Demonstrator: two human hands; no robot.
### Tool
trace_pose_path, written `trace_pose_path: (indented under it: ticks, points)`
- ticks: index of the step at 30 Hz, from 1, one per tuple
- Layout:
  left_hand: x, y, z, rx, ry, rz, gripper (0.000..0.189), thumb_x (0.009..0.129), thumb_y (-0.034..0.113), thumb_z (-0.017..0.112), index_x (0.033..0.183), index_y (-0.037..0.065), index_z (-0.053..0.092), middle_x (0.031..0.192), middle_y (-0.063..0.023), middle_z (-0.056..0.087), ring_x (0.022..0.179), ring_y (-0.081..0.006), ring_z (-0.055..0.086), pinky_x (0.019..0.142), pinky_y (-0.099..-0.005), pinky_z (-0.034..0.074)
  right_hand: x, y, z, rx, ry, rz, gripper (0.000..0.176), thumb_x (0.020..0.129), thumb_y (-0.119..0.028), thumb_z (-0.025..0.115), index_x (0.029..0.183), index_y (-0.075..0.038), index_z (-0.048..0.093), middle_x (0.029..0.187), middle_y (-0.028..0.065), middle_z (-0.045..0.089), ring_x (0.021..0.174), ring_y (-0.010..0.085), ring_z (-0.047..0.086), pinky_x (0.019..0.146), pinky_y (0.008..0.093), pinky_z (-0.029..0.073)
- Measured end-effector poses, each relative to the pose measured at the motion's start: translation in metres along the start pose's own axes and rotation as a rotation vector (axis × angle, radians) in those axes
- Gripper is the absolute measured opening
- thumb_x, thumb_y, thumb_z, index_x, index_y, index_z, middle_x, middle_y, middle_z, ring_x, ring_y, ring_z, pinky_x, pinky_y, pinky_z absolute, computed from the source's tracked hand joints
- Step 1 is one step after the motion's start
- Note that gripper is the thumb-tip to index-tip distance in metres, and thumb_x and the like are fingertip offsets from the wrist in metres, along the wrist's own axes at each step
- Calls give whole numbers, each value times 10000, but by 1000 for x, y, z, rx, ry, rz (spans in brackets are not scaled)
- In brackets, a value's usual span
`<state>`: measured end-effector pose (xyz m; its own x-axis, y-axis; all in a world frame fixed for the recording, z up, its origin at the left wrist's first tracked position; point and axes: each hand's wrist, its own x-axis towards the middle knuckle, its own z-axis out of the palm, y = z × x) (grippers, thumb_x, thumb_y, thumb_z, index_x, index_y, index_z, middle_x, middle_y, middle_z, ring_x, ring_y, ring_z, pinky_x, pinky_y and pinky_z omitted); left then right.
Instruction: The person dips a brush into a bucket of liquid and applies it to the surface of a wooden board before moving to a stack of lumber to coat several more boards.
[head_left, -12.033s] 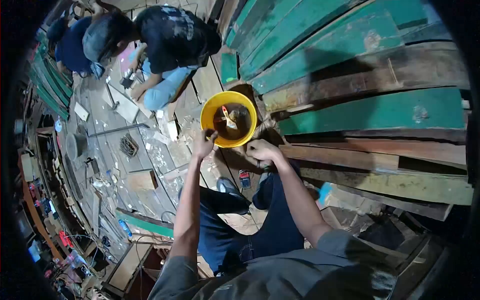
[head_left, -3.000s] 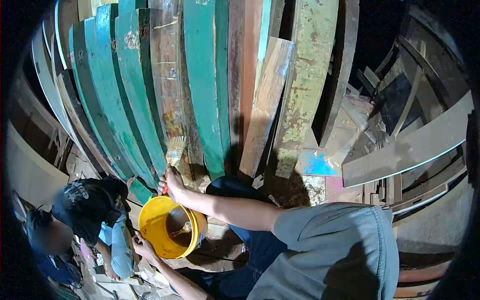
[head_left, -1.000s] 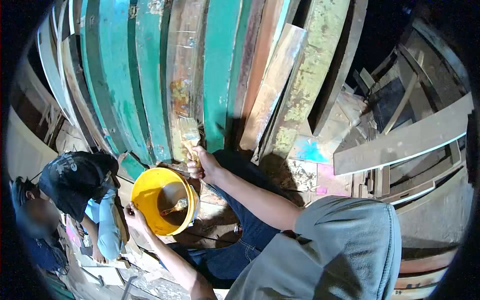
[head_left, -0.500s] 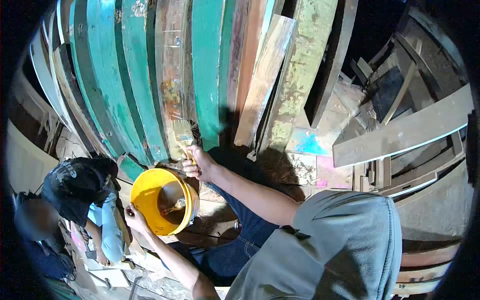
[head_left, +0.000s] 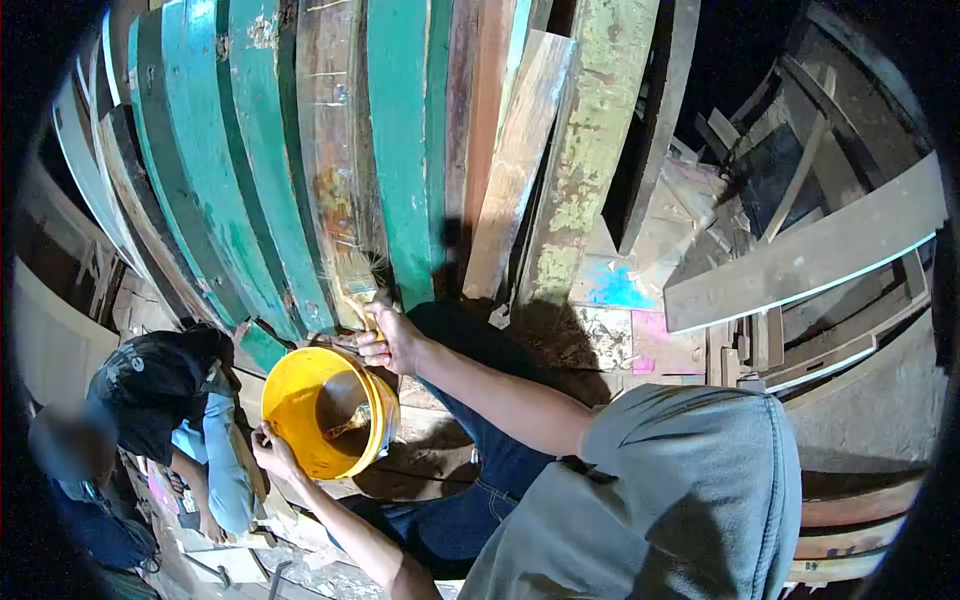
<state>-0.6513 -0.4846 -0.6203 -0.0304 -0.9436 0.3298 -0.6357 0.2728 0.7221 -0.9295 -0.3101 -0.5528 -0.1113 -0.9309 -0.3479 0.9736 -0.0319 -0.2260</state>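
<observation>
The right hand (head_left: pixel 388 338) is clamped around the handle of a brush (head_left: pixel 357 283), just above the bucket (head_left: pixel 293 398). The bristles are splayed against the foot of a worn brown plank (head_left: pixel 335 170). The left hand (head_left: pixel 268 448) pinches the bucket's near rim, fingers closed on it. A second brush (head_left: pixel 350 423) lies inside, in the dark liquid.

To my eye this is a wetting stroke low on the plank. It would go best with the bristles flat and drawn along the grain, pressed lightly so they don't fan out as they do now. The wet should reach the plank's bottom end. The bucket sits right under the stroke, so drips can fall into it, and the grip on the rim should steady it.

Room is tight. Green planks (head_left: pixel 400 150) crowd the brown one on both sides above the bucket, so a wide sweep would smear them. Up and right of the bucket a pale board (head_left: pixel 515 170) leans loose and could be knocked. A co-worker (head_left: pixel 165 375) crouches close on the bucket's left. The clearest path, I'd say, is straight up the plank.
</observation>
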Motion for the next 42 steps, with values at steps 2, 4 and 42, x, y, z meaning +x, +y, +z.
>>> trace_pose_path:
  ticks: [2,4,42]
  points:
    - [3,-10,4,-8,10,20,290,866,263,597,835,-25,609,746,-151,634,646,-264,587,628,-357,465,0,0,-2,-5,-15,-1,277,896,-417,367,788,-163,396,520,-58,351,346,59,264,293,220,221]
    - [2,-6,3,-6,8,27,298,865,273,594,831,-22,608,752,-159,638,655,-277,595,629,-359,468,-2,0,-1,-5,-34,-8,247,900,-409,372,838,-175,420,535,-59,362,356,51,289,297,203,242]
    - [2,-30,-7,66,116,-289,428,849,393,572,1003,-5,593,1016,-232,587,1011,-395,511,951,-469,333,13,27,-1,-1274,213,-302,352,848,-425,481,799,-79,521,565,11,465,406,107,429,350,253,344]
